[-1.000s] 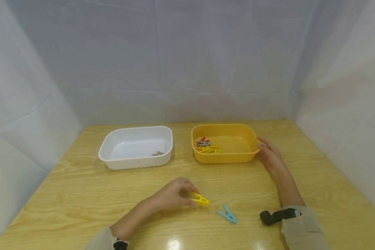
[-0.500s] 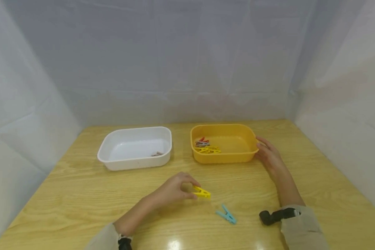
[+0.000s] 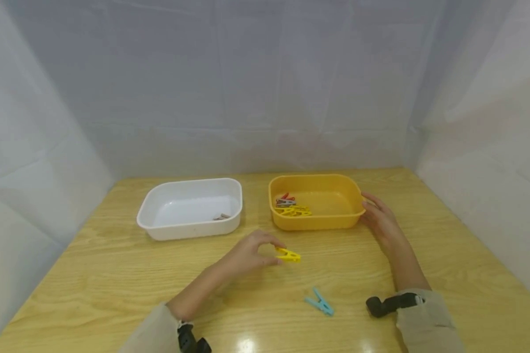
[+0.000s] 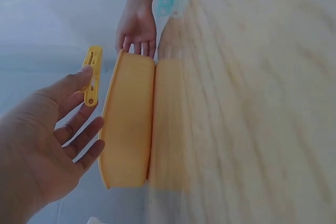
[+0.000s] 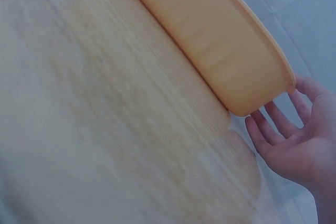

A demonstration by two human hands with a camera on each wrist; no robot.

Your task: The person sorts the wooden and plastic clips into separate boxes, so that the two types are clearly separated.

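My left hand pinches one end of a yellow clothespin and holds it just above the wooden table, in front of the yellow tub. The left wrist view shows the thumb on the clothespin, with the other fingers spread loosely near the tub. My right hand lies with straight fingers against the tub's right side, and its fingers touch the tub's corner. Several red, grey and yellow clothespins lie in the tub.
A blue clothespin lies on the table in front of the hands. A white tub stands left of the yellow one with one grey clothespin in it. White cloth walls close in the table on three sides.
My left hand has lifted the yellow clothespin off the table and carried it a little forward toward the yellow tub. The right hand has stayed against the tub.
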